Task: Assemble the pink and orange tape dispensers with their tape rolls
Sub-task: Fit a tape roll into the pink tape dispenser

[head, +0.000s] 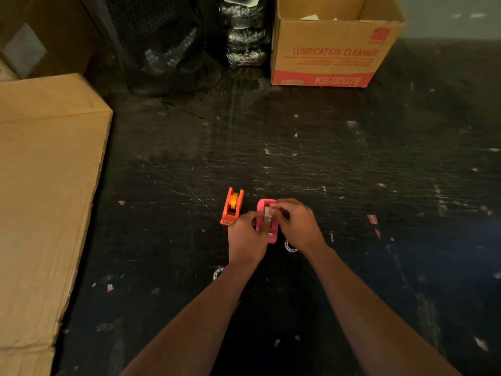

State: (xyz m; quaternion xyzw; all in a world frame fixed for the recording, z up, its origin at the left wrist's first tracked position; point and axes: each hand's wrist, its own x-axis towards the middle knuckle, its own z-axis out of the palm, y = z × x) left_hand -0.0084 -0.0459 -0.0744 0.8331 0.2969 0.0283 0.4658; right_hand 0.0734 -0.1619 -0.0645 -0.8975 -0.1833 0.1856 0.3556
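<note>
**Fitting the roll into the pink holder**

The pink tape dispenser (267, 222) sits on the dark floor (325, 158), and both hands are on it. A pale tape roll (267, 214) rests in its top. I think it should be pushed straight down, gently, until it sits level.

The left hand (245, 237) pinches the pink dispenser's left side. The right hand (296, 222) curls over it, fingertips closed on the roll.

Just left of the pink one stands the orange tape dispenser (232, 207), its yellow roll (234, 200) already in.
</note>
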